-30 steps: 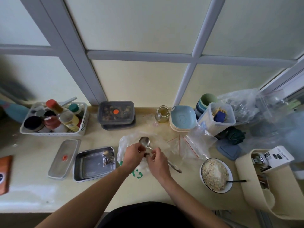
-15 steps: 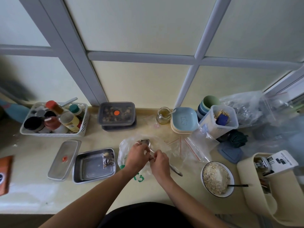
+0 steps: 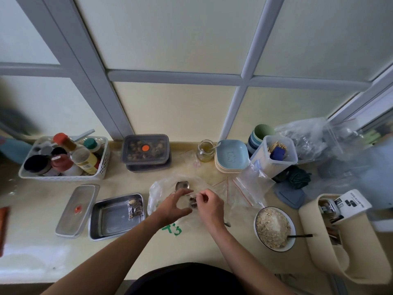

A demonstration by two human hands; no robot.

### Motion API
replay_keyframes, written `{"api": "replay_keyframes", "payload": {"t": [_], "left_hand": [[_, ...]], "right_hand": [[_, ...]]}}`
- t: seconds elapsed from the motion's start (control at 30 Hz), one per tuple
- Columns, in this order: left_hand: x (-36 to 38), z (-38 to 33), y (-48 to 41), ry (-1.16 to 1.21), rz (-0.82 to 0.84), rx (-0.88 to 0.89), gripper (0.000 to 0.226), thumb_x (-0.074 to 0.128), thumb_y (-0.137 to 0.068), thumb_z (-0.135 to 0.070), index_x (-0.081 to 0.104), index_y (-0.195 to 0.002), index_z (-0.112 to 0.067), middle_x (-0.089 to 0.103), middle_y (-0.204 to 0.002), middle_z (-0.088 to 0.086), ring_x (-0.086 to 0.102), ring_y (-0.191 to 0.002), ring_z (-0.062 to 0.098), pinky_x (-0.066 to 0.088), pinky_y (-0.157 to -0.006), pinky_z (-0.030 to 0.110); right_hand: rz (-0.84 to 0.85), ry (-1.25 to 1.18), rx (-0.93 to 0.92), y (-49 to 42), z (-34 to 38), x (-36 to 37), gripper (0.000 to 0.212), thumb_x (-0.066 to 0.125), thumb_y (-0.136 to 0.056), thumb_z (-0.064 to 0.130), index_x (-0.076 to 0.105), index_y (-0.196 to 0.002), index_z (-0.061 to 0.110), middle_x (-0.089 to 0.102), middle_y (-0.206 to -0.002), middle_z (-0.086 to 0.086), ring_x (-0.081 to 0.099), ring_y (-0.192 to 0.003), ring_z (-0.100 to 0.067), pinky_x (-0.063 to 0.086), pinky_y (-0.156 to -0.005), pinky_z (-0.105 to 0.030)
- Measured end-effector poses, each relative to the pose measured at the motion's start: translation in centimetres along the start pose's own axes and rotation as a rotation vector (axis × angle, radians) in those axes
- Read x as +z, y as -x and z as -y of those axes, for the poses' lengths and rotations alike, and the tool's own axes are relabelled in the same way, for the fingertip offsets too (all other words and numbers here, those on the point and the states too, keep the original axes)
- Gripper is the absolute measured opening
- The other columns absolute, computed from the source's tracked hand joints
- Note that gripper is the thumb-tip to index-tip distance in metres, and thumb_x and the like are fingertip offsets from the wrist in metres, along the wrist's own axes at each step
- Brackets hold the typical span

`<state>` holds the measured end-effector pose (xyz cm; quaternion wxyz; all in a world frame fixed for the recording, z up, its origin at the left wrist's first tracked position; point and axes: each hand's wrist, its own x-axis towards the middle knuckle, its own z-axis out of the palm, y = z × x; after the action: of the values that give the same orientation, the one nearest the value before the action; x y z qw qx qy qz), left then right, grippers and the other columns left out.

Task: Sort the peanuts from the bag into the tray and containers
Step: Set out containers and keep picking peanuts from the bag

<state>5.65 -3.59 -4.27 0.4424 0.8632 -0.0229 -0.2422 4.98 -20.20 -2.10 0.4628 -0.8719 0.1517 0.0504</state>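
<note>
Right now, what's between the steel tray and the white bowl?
Head view: the clear plastic bag, with left hand and right hand on it.

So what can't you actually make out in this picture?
Head view only.
Spoon: handle mostly hidden under both hands.
What the left hand and right hand hold over the bag: dark bits, too small, fingers cover them.
Lidded container: contents blurred by its tinted lid.
Orange object: cut off by the left edge.
</note>
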Motion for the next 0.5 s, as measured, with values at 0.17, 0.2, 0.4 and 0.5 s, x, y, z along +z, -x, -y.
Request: {"api": "replay_keyframes", "payload": {"t": [0.17,0.2,0.4,0.5], "left_hand": [[0.3,-1.4,0.7,0.269,-0.089,-0.022,0.013,0.079,-0.088,-0.024,0.074,-0.092,-0.013,0.077,-0.094,-0.009,0.071,-0.095,0.007,0.054,-0.091,0.028],[0.3,-1.7,0.9,0.313,-0.099,-0.032,0.014,0.079,-0.088,-0.022,0.071,-0.088,-0.01,0.077,-0.09,-0.002,0.073,-0.091,0.012,0.056,-0.087,0.03],[0.4,-3.0,2.0,0.547,-0.118,-0.095,0.02,0.073,-0.093,-0.02,0.068,-0.103,-0.003,0.072,-0.099,0.02,0.073,-0.091,0.027,0.063,-0.081,0.038],[0.6,-3.6,2.4,0.579,-0.096,-0.097,0.027,0.071,-0.094,-0.017,0.063,-0.11,0.003,0.07,-0.095,0.015,0.073,-0.087,0.02,0.063,-0.08,0.037]], "right_hand": [[-0.015,-0.096,0.051,0.4,0.1,-1.0,0.024,0.063,-0.094,0.025,0.065,-0.071,0.019,0.063,-0.064,0.008,0.059,-0.064,-0.001,0.044,-0.061,-0.02],[-0.013,-0.121,0.067,0.5,0.0,-1.2,0.029,0.061,-0.096,0.029,0.062,-0.07,0.018,0.064,-0.064,0.006,0.059,-0.065,-0.005,0.047,-0.064,-0.029],[0.071,-0.42,0.081,1.3,-1.0,-1.4,0.023,0.056,-0.094,0.043,0.073,-0.091,0.029,0.074,-0.095,0.007,0.068,-0.098,-0.012,0.054,-0.088,-0.034],[0.133,-0.479,0.059,1.6,-1.7,-1.4,0.007,0.07,-0.094,0.031,0.074,-0.094,0.026,0.076,-0.096,0.002,0.071,-0.095,-0.015,0.056,-0.086,-0.033]]}}
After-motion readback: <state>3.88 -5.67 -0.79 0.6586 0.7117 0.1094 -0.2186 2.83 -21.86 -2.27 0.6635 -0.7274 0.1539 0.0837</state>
